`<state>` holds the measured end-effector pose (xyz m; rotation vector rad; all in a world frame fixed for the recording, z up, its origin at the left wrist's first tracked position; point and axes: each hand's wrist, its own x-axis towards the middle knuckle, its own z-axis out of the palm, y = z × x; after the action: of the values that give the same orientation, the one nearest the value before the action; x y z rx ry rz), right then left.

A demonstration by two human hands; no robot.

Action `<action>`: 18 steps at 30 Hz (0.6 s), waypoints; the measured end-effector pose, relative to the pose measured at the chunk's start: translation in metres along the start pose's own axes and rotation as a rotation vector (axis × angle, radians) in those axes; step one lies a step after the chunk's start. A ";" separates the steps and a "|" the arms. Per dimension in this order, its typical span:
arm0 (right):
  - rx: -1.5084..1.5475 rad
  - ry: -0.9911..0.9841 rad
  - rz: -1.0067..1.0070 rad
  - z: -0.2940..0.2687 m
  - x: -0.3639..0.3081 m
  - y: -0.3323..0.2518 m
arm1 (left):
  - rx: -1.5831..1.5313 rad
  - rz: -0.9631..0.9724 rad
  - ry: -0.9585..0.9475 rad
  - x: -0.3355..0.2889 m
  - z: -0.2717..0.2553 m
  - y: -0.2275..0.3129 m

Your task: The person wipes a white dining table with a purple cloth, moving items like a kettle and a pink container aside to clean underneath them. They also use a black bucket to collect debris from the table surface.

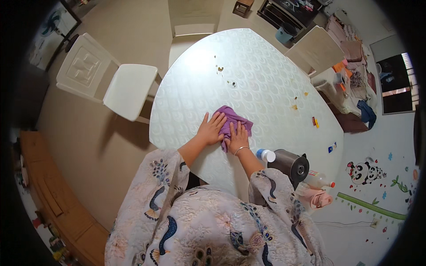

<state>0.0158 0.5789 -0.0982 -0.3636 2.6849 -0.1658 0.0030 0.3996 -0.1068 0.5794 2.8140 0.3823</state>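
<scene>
A crumpled purple cloth (242,124) lies on the white patterned table (186,97) near its front edge. My left hand (212,129) rests on the cloth's left side, its fingers stretched out and pointing forward. Beside it my right hand (238,141), with a bracelet at the wrist, lies flat on the nearer part of the cloth, fingers extended. Neither hand is closed round the fabric. Ahead of them are small dark scraps (220,69) scattered on the tabletop, and yellowish bits (294,107) lie further right.
By my right forearm stand a white bottle with a blue part (266,155), a dark jug (288,165) and a clear bottle with a red cap (319,179). Small wrappers (315,122) lie near the right edge. White chairs (131,88) surround the table.
</scene>
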 end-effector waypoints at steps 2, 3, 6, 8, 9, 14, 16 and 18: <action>0.001 -0.003 0.072 -0.009 0.028 -0.009 | 0.024 0.023 -0.035 0.025 -0.016 -0.019; 0.007 -0.004 0.105 -0.012 0.043 -0.015 | 0.035 0.021 -0.037 0.035 -0.023 -0.030; 0.047 0.036 0.131 -0.021 0.081 -0.033 | 0.048 0.011 -0.044 0.056 -0.038 -0.061; 0.079 0.076 0.121 -0.021 0.098 -0.049 | 0.032 -0.022 -0.023 0.057 -0.041 -0.086; 0.075 0.079 0.093 -0.022 0.104 -0.059 | 0.022 -0.038 -0.011 0.054 -0.044 -0.095; 0.057 0.090 -0.079 -0.008 0.104 -0.121 | 0.060 -0.112 0.075 -0.010 -0.041 -0.146; 0.033 0.054 -0.161 -0.011 0.094 -0.146 | 0.088 -0.142 0.076 -0.047 -0.039 -0.160; 0.044 0.050 -0.249 -0.004 0.085 -0.158 | 0.096 -0.180 0.050 -0.079 -0.041 -0.162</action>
<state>-0.0241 0.4043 -0.1015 -0.6876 2.6718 -0.3104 0.0052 0.2147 -0.1032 0.3346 2.9156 0.2311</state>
